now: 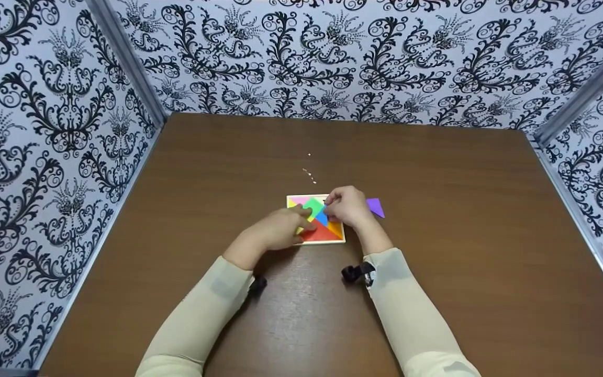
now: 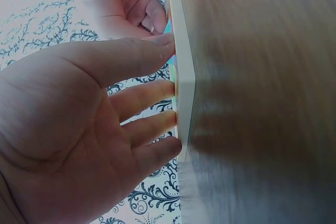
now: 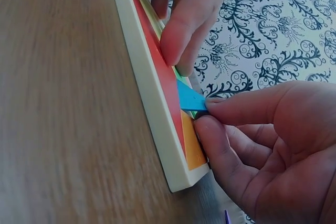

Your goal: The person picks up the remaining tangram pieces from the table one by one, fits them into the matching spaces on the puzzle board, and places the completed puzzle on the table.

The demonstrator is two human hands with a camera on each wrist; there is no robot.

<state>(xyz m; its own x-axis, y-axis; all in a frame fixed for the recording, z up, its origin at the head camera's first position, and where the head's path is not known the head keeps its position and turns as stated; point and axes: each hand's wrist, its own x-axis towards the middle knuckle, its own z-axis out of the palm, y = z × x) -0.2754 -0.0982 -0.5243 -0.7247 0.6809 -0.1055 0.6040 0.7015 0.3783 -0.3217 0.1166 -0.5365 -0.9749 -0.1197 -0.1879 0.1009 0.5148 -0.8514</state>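
A cream square tangram tray [image 1: 324, 243] lies on the table with flat coloured pieces in it. Among them are a large red triangle [image 1: 318, 234], an orange piece [image 3: 192, 141], a green piece [image 1: 313, 206] and a pink piece [image 1: 299, 200]. My left hand [image 1: 280, 228] reaches over the tray's left side, its extended fingertips resting on the pieces and the rim. Between thumb and index finger, my right hand [image 1: 348, 205] pinches a blue tangram piece [image 3: 191, 98], which tilts up beside the red and orange ones. A purple piece [image 1: 376, 207] lies outside the tray, right of that hand.
The brown wooden table [image 1: 469, 251] spreads around the tray. Patterned black-and-white walls [image 1: 322, 63] close off its back and sides. A dark wrist device [image 1: 356, 273] sits at the right cuff, another [image 1: 257, 285] at the left.
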